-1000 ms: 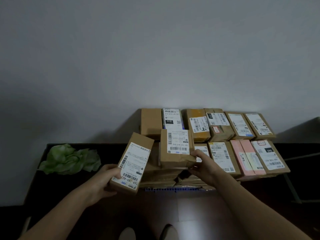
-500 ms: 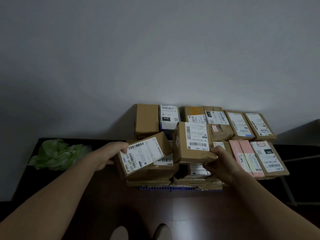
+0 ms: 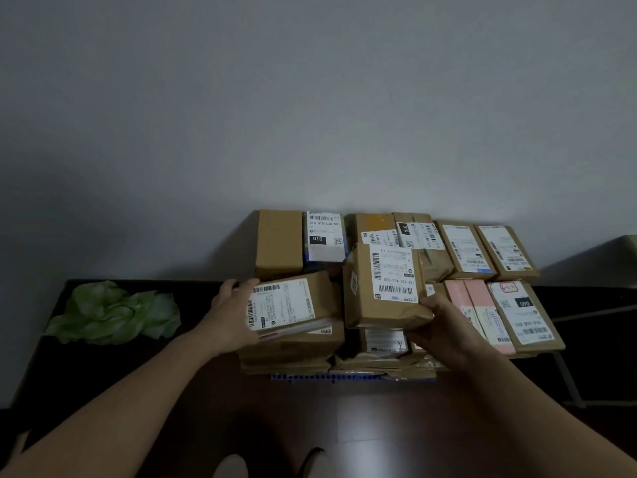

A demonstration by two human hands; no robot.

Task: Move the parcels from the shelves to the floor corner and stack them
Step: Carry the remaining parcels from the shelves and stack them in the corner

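Grey wall [image 3: 310, 98] above, dark wooden floor [image 3: 379, 426] below; dim light. Parcel stack [image 3: 379, 353] sits on the floor against the wall, centre to right of frame, several layers deep.

Left parcel [image 3: 293, 301]: brown, white label up, lying slightly tilted on the front-left pile. Left hand [image 3: 234, 315] grips its left end, thumb on the far edge, fingers curled under the near edge.

Right parcel [image 3: 382, 288]: brown, label tipped toward the camera, just right of the left parcel, over the front-middle pile. Right hand [image 3: 444, 322] clamps its lower right corner. Cannot tell whether it rests on the pile.

Right of that hand: pink parcel [image 3: 479, 312], then the "090" parcel [image 3: 520, 312]. Back row upper centre: plain brown box [image 3: 278, 241], "010" label parcel [image 3: 324, 241].

Left of frame: crumpled green material [image 3: 113, 313] on a dark surface [image 3: 86, 367].
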